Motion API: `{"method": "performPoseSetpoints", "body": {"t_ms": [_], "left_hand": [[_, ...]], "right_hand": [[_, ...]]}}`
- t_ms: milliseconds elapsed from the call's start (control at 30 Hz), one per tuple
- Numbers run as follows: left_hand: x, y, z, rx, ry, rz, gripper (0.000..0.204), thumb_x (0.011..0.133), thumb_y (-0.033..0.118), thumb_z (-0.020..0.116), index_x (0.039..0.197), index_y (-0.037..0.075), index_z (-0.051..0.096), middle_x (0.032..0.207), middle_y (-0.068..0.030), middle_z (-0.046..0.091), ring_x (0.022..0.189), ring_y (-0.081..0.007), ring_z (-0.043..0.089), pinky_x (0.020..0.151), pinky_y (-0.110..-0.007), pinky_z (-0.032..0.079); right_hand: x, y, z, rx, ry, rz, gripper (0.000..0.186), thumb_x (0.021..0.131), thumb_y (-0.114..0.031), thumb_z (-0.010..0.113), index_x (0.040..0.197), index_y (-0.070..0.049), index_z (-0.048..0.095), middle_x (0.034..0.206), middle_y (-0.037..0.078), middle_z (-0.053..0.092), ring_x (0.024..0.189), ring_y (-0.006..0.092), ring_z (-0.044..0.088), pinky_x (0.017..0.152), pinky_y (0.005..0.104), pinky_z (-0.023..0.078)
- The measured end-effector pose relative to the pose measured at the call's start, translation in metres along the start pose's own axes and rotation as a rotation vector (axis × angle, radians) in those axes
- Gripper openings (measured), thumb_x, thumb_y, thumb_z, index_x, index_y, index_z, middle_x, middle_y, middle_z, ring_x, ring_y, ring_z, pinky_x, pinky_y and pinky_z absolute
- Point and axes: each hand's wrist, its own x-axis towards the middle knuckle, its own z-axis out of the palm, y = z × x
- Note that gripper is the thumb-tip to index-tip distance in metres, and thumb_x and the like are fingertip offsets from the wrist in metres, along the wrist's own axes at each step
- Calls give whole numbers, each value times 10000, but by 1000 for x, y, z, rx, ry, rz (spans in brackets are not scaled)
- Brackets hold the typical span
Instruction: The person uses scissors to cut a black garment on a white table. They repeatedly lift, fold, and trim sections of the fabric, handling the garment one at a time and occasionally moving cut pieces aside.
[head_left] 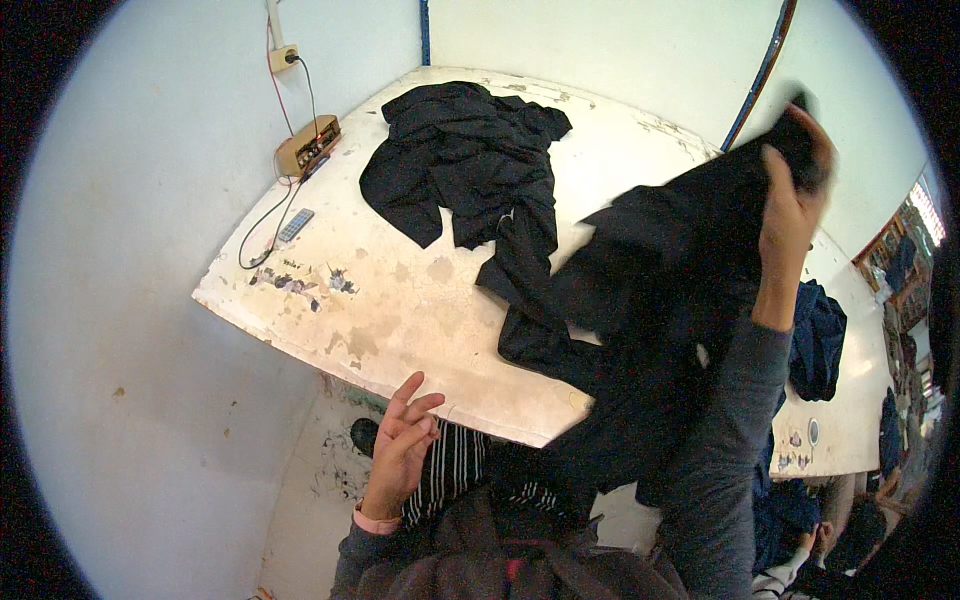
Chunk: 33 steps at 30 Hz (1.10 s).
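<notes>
My right hand (795,215) is raised at the right, its fingers closed on one end of a black cloth garment (680,250). The garment hangs from there in a blurred sweep down across the table's right front corner, towards my lap. Its exact kind cannot be made out. At the table's front edge, my left hand (402,450) holds nothing; its fingers are apart and partly bent. Another crumpled black garment (465,150) lies on the far part of the table. Its near end meets the held cloth, and I cannot tell whether the two are joined.
The white table (400,300) has worn, peeling paint. A small radio-like device (308,147), its cable and a remote control (297,225) lie by the left wall, below a socket (285,57). At right is dark blue cloth (818,345); another person's hand (822,537) shows lower right.
</notes>
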Motion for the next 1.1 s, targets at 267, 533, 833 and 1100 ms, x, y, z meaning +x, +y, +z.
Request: {"method": "performPoseSetpoints", "body": {"t_ms": [267, 533, 833, 1100], "left_hand": [[6, -4, -3, -27, 261, 44, 627, 944, 80, 611, 1522, 40, 370, 1349, -112, 556, 925, -96, 566, 872, -262, 473], [1, 4, -28, 21, 313, 34, 582, 960, 79, 596, 1505, 55, 395, 1257, -78, 566, 909, -97, 552, 831, -252, 454], [4, -21, -13, -27, 245, 19, 470, 956, 37, 578, 1412, 36, 462, 1227, -75, 574, 919, -114, 543, 849, -256, 436], [-2, -19, -11, -34, 202, 12, 455, 948, 63, 598, 1387, 48, 478, 1175, -72, 582, 909, -117, 552, 826, -263, 450]], "right_hand": [[-128, -28, 53, -52, -1749, 82, 428, 833, -95, 643, 1258, -138, 631, 1131, 115, 717, 971, 340, 708, 855, 453, 561], [-207, -30, -2, 366, -650, 1064, 738, 792, -40, 767, 1449, -154, 451, 1112, 5, 625, 957, 130, 576, 762, 246, 504], [-173, -19, -79, 823, 160, 1279, 795, 961, -456, 638, 1597, -156, 269, 1187, 35, 630, 387, 61, 327, 385, 198, 286], [-135, -56, -42, 865, -707, 832, 787, 812, -408, 757, 1478, -82, 495, 1437, 161, 556, 1038, 224, 622, 961, 394, 497]]}}
